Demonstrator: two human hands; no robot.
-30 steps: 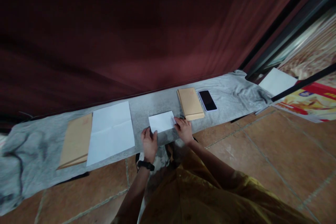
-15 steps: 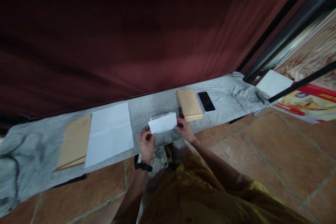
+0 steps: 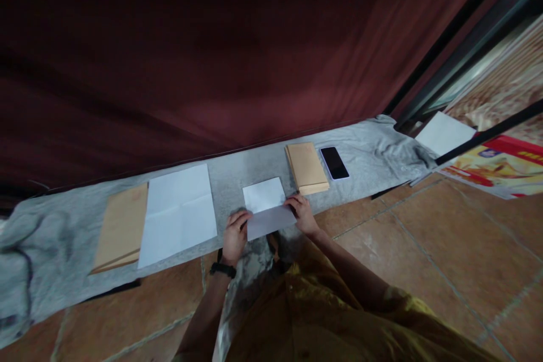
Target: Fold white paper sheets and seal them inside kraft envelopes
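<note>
Between my hands is a white sheet of paper (image 3: 265, 196) with a crease across it. Its far panel lies on the grey cloth, and the near panel tilts toward me in shadow. My left hand (image 3: 235, 237), with a black band at the wrist, pinches the sheet's left edge near the crease. At the right edge, my right hand (image 3: 302, 214) grips the same sheet between thumb and fingers. A stack of brown envelopes (image 3: 309, 167) lies just beyond my right hand. Left of my left hand is a larger stack of white paper (image 3: 180, 212).
More brown envelopes (image 3: 121, 225) lie left of the white paper. A phone (image 3: 335, 163) rests right of the smaller envelopes. The narrow bench's grey cloth (image 3: 375, 144) is wrinkled at both ends. A dark red curtain (image 3: 237, 68) hangs behind, and a printed box (image 3: 500, 167) stands far right.
The paper was folded into a small strip held up between my hands. Now it is opened along the crease, its near panel lowered toward me.
</note>
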